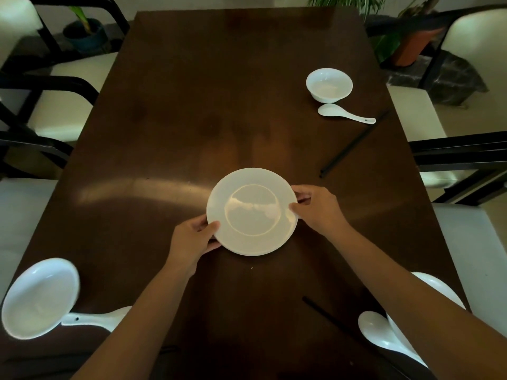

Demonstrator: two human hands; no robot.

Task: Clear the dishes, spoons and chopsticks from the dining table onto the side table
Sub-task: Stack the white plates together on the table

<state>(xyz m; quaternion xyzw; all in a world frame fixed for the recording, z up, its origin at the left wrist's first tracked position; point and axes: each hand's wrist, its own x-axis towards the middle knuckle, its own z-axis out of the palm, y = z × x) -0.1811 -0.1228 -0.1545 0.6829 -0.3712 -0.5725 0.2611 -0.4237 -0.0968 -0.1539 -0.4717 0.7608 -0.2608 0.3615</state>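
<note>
A white plate [252, 211] sits at the middle of the dark wooden dining table [192, 105]. My left hand [192, 238] grips its near left rim, thumb on top. My right hand [318, 207] grips the right rim the same way. At the far right stand a white bowl [329, 85], a white spoon [344, 114] and black chopsticks [354, 145]. A white bowl [39, 297] with a spoon [96, 319] lies at the near left. At the near right, a bowl [439, 289], a spoon [384, 333] and chopsticks [329, 316] lie partly under my right forearm.
Chairs with pale cushions [68, 105] and dark frames [461, 152] line both long sides of the table. Potted plants [85, 31] stand on the floor beyond the far corners. The side table is out of view.
</note>
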